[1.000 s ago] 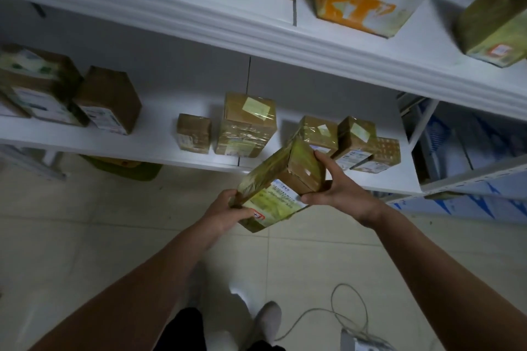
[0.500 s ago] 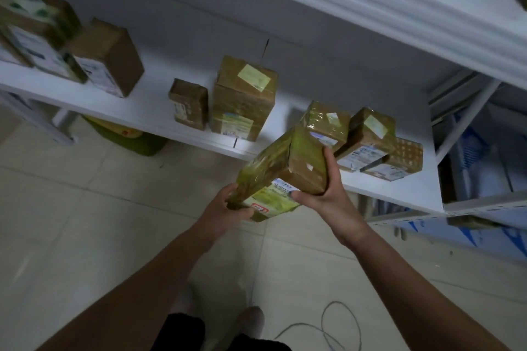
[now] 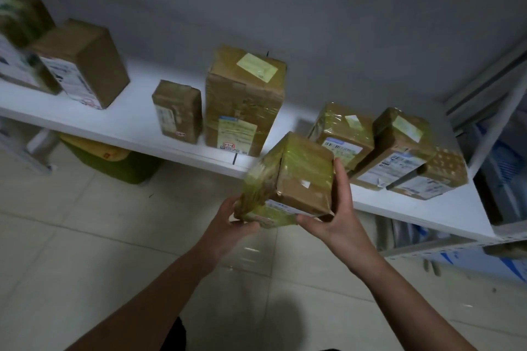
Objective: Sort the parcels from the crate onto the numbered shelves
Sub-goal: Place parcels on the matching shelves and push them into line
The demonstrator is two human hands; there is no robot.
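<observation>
Clasping parcel [image 3: 299, 177]: left grip [image 3: 228, 225], right grip [image 3: 339, 222]

Pale tiled floor [image 3: 85, 251] fills lower half, faint shine spots near middle. Plain grey wall [image 3: 285, 8] behind, upper part. Green container [image 3: 122, 171] with yellow top stands on floor at left, partly hidden. Blue-and-white material [image 3: 507, 162] at far right, blurred, kind unclear.

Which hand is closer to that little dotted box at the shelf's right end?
Right. The right hand, on the held parcel, lies below-left of the dotted box; the left hand grips farther left.
</observation>
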